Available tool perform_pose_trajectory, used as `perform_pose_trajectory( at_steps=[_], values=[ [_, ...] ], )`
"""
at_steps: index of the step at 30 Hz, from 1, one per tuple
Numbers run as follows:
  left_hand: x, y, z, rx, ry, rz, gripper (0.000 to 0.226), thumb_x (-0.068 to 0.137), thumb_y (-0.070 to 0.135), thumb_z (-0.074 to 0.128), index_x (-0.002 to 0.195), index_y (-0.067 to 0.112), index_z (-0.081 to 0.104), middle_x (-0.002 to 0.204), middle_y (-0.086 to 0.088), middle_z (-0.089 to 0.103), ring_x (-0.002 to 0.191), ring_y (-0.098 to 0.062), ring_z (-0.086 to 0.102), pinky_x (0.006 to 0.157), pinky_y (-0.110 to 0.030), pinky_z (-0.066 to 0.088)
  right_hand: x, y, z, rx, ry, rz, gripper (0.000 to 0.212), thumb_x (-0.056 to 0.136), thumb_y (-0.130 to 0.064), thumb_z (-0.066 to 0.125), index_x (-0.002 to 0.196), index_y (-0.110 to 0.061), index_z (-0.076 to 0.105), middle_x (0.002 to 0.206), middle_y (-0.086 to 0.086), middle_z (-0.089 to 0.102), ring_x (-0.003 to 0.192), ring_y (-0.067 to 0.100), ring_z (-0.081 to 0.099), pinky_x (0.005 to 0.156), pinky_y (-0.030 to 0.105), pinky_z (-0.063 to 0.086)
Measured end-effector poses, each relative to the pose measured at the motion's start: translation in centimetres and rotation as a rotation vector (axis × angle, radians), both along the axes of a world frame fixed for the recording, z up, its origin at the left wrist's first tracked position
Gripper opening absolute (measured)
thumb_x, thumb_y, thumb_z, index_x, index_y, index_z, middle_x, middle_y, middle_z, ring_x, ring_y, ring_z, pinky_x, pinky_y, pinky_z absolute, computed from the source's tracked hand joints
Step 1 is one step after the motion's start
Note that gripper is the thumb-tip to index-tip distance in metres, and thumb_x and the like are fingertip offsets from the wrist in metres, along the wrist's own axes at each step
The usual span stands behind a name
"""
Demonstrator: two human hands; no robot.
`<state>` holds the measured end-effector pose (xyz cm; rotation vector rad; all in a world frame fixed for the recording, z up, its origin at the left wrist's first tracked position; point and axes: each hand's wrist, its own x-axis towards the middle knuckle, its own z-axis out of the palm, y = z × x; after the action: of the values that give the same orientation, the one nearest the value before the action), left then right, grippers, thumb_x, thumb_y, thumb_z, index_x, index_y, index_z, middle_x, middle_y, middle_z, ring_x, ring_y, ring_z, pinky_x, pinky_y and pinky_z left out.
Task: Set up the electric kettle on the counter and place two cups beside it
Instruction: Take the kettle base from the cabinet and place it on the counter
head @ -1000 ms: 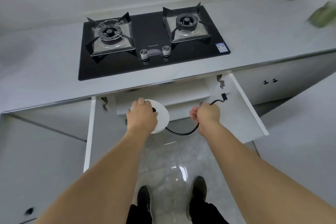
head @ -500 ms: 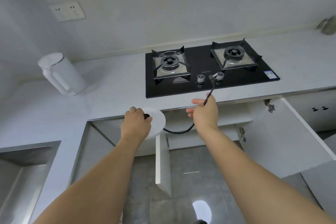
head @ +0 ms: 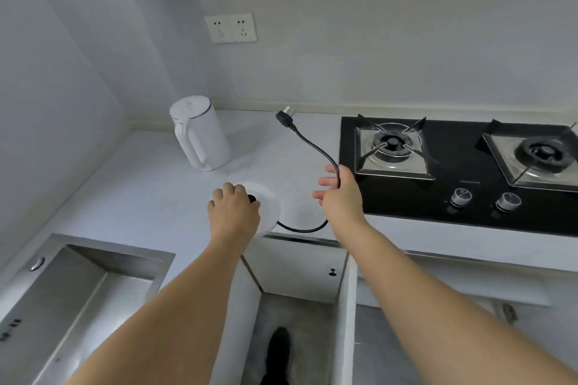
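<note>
The left hand (head: 234, 209) presses curled fingers on the round white kettle base (head: 266, 206) at the counter (head: 140, 191) edge. The right hand (head: 339, 194) holds the black cord (head: 316, 147), other fingers loosely spread (plug (head: 285, 114) beyond them). The kettle (head: 200, 134) stands past the left fingers; no writing is legible.

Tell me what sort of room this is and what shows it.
Most likely a home kitchen: a two-burner gas hob set into the counter, a steel sink at the near left, and a white electric kettle below a wall socket.
</note>
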<state>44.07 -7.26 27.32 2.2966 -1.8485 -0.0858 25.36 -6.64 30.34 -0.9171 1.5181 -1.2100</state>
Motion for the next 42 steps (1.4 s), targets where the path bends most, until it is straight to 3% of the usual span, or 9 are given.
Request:
perform_pose_trajectory(
  at_steps=[8, 18, 21, 25, 27, 30, 34, 37, 42],
  values=[
    [5.5, -14.8, -4.4, 0.087, 0.063, -0.065, 0.037, 0.097, 0.03, 0.048, 0.123, 0.003, 0.052, 0.128, -0.013, 0.048, 0.121, -0.034, 0.039, 0.11, -0.043, 0.028, 5.6, -14.2, -4.4, 0.104, 0.015, -0.068, 0.048, 0.083, 0.004, 0.033, 0.113, -0.029, 0.048, 0.097, -0.003, 0.06, 0.089, 0.02, 0.065, 0.083, 0.034, 0.051],
    [6.9, -28.6, -11.9, 0.173, -0.011, -0.158, 0.042, 0.1, 0.035, 0.043, 0.126, 0.003, 0.046, 0.129, -0.016, 0.044, 0.119, -0.036, 0.038, 0.111, -0.042, 0.024, 7.7, -27.7, -11.3, 0.268, 0.005, -0.18, 0.05, 0.083, 0.003, 0.036, 0.124, -0.025, 0.048, 0.1, -0.001, 0.058, 0.083, 0.021, 0.059, 0.068, 0.027, 0.047],
    [7.2, -29.8, -13.8, 0.15, -0.025, -0.201, 0.038, 0.1, 0.033, 0.042, 0.12, 0.002, 0.05, 0.121, -0.016, 0.05, 0.113, -0.034, 0.043, 0.106, -0.041, 0.029, 7.3, -29.2, -13.4, 0.39, -0.104, -0.251, 0.043, 0.091, -0.003, 0.039, 0.131, -0.014, 0.048, 0.105, 0.017, 0.058, 0.075, 0.021, 0.055, 0.069, 0.028, 0.047],
    [7.4, -30.0, -15.3, 0.048, 0.28, -0.142, 0.02, 0.093, 0.017, 0.053, 0.107, 0.004, 0.056, 0.111, -0.021, 0.052, 0.105, -0.034, 0.043, 0.091, -0.047, 0.038, 7.2, -30.1, -15.8, 0.448, 0.122, -0.294, 0.053, 0.093, 0.001, 0.04, 0.144, -0.014, 0.031, 0.134, 0.018, 0.051, 0.116, 0.035, 0.054, 0.093, 0.037, 0.044],
    [7.2, -30.1, -16.0, 0.03, 0.343, -0.115, 0.02, 0.091, 0.018, 0.052, 0.107, 0.006, 0.055, 0.11, -0.021, 0.051, 0.104, -0.032, 0.042, 0.09, -0.048, 0.039, 7.8, -30.3, -16.5, 0.463, 0.214, -0.307, 0.064, 0.091, 0.005, 0.039, 0.149, -0.013, 0.02, 0.145, 0.014, 0.042, 0.126, 0.031, 0.048, 0.098, 0.032, 0.039],
    [7.3, -29.8, -16.4, 0.024, 0.276, -0.147, 0.022, 0.095, 0.019, 0.053, 0.109, 0.001, 0.053, 0.107, -0.022, 0.053, 0.103, -0.034, 0.041, 0.09, -0.05, 0.045, 8.9, -30.5, -17.2, 0.503, 0.376, -0.346, 0.071, 0.089, 0.003, 0.036, 0.152, -0.011, 0.006, 0.158, 0.006, 0.02, 0.142, 0.025, 0.027, 0.116, 0.034, 0.024],
    [7.2, -30.1, -15.8, -0.022, 0.018, -0.3, 0.019, 0.085, 0.006, 0.069, 0.097, -0.007, 0.06, 0.089, -0.024, 0.059, 0.084, -0.041, 0.058, 0.075, -0.044, 0.055, 9.1, -30.5, -17.1, 0.642, 0.573, -0.267, 0.071, 0.09, -0.009, 0.035, 0.152, -0.011, 0.002, 0.161, 0.002, 0.007, 0.146, 0.02, 0.013, 0.119, 0.04, 0.008],
    [7.5, -30.6, -15.3, 0.215, -0.12, -0.33, 0.039, 0.103, 0.024, 0.027, 0.127, 0.004, 0.05, 0.122, -0.015, 0.052, 0.108, -0.034, 0.047, 0.1, -0.04, 0.034, 8.3, -30.1, -16.4, 0.639, 0.543, -0.195, 0.068, 0.092, -0.012, 0.032, 0.152, -0.013, 0.0, 0.162, 0.001, 0.0, 0.148, 0.021, 0.002, 0.12, 0.04, 0.002],
    [5.6, -28.7, -12.2, 0.192, -0.192, -0.28, 0.051, 0.1, 0.039, 0.033, 0.141, 0.008, 0.029, 0.128, -0.014, 0.049, 0.118, -0.034, 0.045, 0.108, -0.045, 0.03, 5.4, -26.9, -13.6, 0.442, 0.454, -0.149, 0.058, 0.098, -0.018, 0.032, 0.151, -0.006, 0.013, 0.161, 0.007, 0.011, 0.147, 0.022, 0.009, 0.12, 0.036, 0.01]
  ],
)
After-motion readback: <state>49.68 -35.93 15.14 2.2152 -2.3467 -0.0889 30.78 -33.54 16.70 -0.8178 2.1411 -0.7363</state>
